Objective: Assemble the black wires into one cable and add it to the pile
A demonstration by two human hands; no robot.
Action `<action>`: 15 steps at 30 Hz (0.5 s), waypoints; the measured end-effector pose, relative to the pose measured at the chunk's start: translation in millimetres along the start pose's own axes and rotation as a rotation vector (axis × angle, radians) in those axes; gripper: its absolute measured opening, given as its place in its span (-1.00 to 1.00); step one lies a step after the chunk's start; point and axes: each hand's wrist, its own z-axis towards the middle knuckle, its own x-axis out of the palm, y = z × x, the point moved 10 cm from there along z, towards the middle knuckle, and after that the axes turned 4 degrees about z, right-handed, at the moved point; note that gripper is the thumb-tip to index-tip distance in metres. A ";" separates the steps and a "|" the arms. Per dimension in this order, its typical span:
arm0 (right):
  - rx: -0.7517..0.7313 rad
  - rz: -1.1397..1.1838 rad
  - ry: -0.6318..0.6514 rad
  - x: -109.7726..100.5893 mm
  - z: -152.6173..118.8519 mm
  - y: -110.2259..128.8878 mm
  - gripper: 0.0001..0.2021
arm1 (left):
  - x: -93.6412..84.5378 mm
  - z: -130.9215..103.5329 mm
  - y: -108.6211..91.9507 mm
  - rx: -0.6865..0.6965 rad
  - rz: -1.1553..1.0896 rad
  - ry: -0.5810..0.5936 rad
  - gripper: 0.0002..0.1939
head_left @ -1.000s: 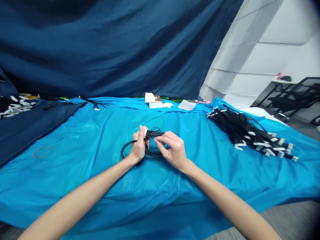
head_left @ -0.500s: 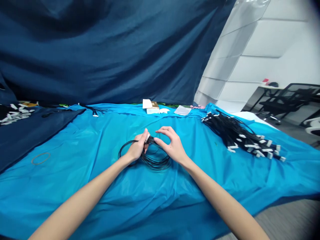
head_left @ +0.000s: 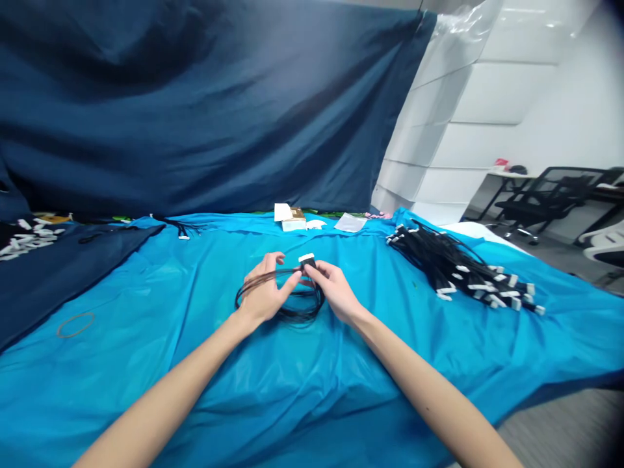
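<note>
A bundle of thin black wires (head_left: 298, 317), coiled into a loop, is between my two hands over the blue cloth. My right hand (head_left: 338, 290) pinches one end of the wire harness, just below its white connector (head_left: 307, 258), which points up. My left hand (head_left: 267, 289) is curled at the left side of the loop, with strands running across its fingers and its thumb against the wires near the right fingertips. Part of the left hand's grip is hidden behind the wires and thumb.
A heap of black wire harnesses (head_left: 451, 263) with white connectors lies at the right. More white connectors (head_left: 30, 239) rest on dark cloth at the far left. A thin brown ring (head_left: 75, 325) lies at left. At the back are a small box (head_left: 292, 218) and a white paper (head_left: 351, 223).
The connector end has passed from my left hand to my right hand and now stands upright. My left hand has shifted onto the coil, with wires across its fingers. The view has tilted slightly.
</note>
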 end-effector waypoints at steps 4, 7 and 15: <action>-0.006 0.274 -0.089 -10.7 4.8 3.0 -0.72 | 8.8 -7.3 -26.9 0.242 0.186 -0.022 -0.39; -0.046 0.346 -0.110 -16.9 6.8 11.1 -0.73 | 19.5 -17.6 -44.1 0.403 0.171 0.031 -0.44; -0.279 0.320 -0.170 -37.7 0.6 49.7 -0.75 | -5.5 -5.7 31.8 -0.165 -0.572 -0.196 -0.48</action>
